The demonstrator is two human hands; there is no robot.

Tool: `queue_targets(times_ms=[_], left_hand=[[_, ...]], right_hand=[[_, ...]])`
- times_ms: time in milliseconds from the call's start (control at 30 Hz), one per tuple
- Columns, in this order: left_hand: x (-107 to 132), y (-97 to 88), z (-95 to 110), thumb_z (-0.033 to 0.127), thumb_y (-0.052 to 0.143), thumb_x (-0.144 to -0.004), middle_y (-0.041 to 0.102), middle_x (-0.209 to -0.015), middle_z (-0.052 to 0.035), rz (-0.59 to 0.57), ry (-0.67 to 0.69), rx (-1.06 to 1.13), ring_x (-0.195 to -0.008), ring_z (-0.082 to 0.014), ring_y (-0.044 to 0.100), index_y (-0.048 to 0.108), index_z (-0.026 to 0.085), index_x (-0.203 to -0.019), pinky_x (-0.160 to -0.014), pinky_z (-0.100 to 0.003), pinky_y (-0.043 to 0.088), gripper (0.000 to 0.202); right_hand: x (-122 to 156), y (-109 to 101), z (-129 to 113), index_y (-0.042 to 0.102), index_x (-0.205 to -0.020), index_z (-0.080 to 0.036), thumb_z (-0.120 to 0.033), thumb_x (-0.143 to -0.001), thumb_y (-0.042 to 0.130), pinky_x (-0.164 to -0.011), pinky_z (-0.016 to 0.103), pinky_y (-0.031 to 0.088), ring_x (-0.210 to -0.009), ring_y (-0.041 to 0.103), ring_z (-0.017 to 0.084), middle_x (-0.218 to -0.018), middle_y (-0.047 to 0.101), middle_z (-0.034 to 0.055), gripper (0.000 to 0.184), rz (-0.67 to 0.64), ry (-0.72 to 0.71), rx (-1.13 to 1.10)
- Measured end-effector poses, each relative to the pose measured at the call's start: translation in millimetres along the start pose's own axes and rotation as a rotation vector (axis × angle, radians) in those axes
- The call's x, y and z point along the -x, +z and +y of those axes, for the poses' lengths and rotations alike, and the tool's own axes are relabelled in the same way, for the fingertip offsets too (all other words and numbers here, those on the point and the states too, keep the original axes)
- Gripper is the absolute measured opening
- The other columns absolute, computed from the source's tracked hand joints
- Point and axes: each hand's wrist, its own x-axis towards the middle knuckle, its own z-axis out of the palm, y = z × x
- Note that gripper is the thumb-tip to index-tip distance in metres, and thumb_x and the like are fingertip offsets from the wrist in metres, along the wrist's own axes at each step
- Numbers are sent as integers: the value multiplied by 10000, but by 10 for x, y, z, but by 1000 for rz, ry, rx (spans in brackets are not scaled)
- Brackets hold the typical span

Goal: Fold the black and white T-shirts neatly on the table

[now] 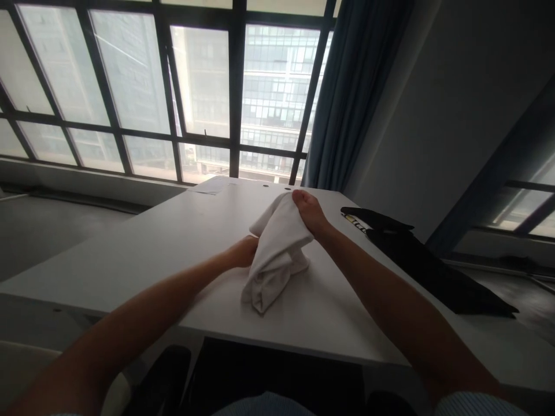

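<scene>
A crumpled white cloth [277, 254] is bunched up on the white table [173, 242], its lower end trailing toward me. My right hand [310, 214] grips the cloth's upper end from the right, fingers closed over the fabric and lifting it off the tabletop. My left hand [243, 252] is pressed against the cloth's left side, its fingers tucked behind the folds and closed on them.
A black garment or bag [429, 266] lies on the table's right side, with a striped edge at its far end. Sheets of paper [214, 185] rest at the far edge. Large windows and a blue curtain [351, 98] stand behind the table.
</scene>
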Motion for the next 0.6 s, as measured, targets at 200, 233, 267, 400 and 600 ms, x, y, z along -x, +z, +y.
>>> queue_targets(times_ms=[200, 233, 267, 400, 600], left_hand=[[114, -705, -249, 278, 582, -815, 643, -616, 17, 112, -246, -14, -610, -151, 587, 649, 183, -720, -610, -248, 437, 150], [147, -824, -265, 315, 594, -823, 635, -621, 7, 204, -329, -123, -617, -168, 586, 637, 195, -713, -618, -267, 432, 168], [180, -925, -272, 328, 594, -830, 637, -648, -8, 310, -401, -231, -648, -190, 596, 628, 204, -719, -637, -290, 437, 170], [313, -1131, -309, 262, 528, -858, 651, -819, -57, 695, -551, -409, -849, -249, 632, 592, 223, -800, -767, -349, 486, 96], [509, -1243, -598, 226, 440, -924, 615, -859, -33, 1112, -595, -207, -864, -214, 616, 524, 226, -883, -787, -323, 500, 94]], right_hand=[[-507, -444, -247, 598, -858, -186, -551, -906, 571, -730, 338, 452, -795, 571, 230, -779, 641, 78, 369, -33, -188, 663], [-540, -455, -326, 607, -899, -176, -488, -916, 572, -749, 347, 448, -824, 583, 247, -807, 654, 98, 315, -35, -244, 810], [-546, -435, -401, 613, -948, -165, -434, -927, 563, -764, 355, 445, -847, 593, 263, -834, 663, 115, 275, -34, -293, 923], [-347, -142, -549, 612, -1024, -158, -359, -978, 517, -765, 349, 445, -840, 613, 252, -866, 668, 111, 227, -154, -392, 946], [27, -4, -93, 625, -1035, -199, -499, -969, 536, -664, 291, 481, -679, 625, 172, -805, 680, 32, 320, -593, -115, 607]])
